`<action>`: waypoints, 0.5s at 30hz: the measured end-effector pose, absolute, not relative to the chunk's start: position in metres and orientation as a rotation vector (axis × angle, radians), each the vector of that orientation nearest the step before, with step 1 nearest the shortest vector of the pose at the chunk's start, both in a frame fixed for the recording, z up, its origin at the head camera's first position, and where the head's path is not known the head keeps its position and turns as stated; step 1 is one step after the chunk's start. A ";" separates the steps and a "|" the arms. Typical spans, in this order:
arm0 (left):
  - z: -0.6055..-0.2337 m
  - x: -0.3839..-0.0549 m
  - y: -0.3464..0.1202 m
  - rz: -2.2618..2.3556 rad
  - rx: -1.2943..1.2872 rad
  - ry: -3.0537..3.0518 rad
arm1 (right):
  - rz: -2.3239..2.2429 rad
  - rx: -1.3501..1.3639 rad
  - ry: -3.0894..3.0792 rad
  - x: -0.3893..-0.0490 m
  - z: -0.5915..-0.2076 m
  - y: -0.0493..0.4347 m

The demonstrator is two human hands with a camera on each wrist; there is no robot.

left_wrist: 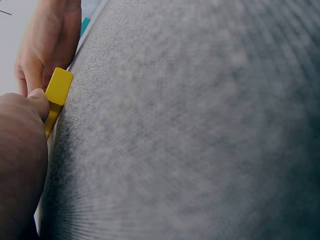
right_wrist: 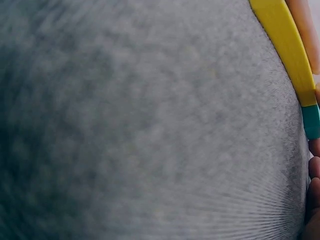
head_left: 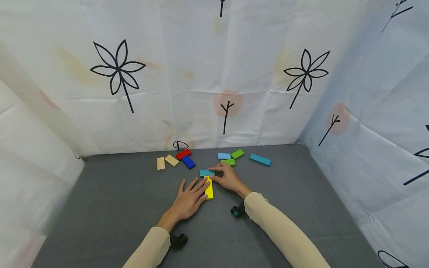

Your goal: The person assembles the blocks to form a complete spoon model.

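A yellow block (head_left: 209,191) lies lengthwise on the grey table, its far end against a short teal block (head_left: 206,173) set crosswise. Together they make a T shape. My left hand (head_left: 187,203) rests over the yellow block's left side with fingers spread and mostly straight; its thumb is at the block in the left wrist view. From the right, my right hand (head_left: 230,179) pinches the teal block's right end between thumb and index finger. The right wrist view shows the yellow block (right_wrist: 287,47) meeting the teal one (right_wrist: 311,121), with curled fingertips beside it.
Behind on the left lie two wooden blocks (head_left: 161,163), a red block (head_left: 183,154) and a dark blue block (head_left: 188,162). Back right are a light blue block (head_left: 223,156), two green blocks (head_left: 237,154) and a longer blue block (head_left: 260,160). Patterned cloth (head_left: 187,74) walls the table.
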State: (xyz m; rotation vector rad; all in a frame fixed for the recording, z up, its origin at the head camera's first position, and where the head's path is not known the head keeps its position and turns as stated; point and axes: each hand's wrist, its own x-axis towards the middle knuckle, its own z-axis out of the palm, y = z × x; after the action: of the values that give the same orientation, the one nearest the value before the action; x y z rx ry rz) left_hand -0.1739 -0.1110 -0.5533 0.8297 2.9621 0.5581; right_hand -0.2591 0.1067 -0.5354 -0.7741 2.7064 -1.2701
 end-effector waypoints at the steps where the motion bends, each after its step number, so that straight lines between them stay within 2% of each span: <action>1: -0.553 -0.174 -0.111 0.557 0.828 2.959 | -1.276 -0.780 2.706 -0.259 -0.535 0.107; 15: -0.550 -0.180 -0.110 0.640 0.768 2.982 | -1.267 -0.804 2.719 -0.257 -0.534 0.105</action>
State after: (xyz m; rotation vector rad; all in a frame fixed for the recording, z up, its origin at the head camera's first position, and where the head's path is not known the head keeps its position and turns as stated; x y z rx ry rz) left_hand -0.1803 -0.1097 -0.5497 0.7677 2.9821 0.6398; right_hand -0.2570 0.1050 -0.5340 -0.8043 2.7194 -1.2674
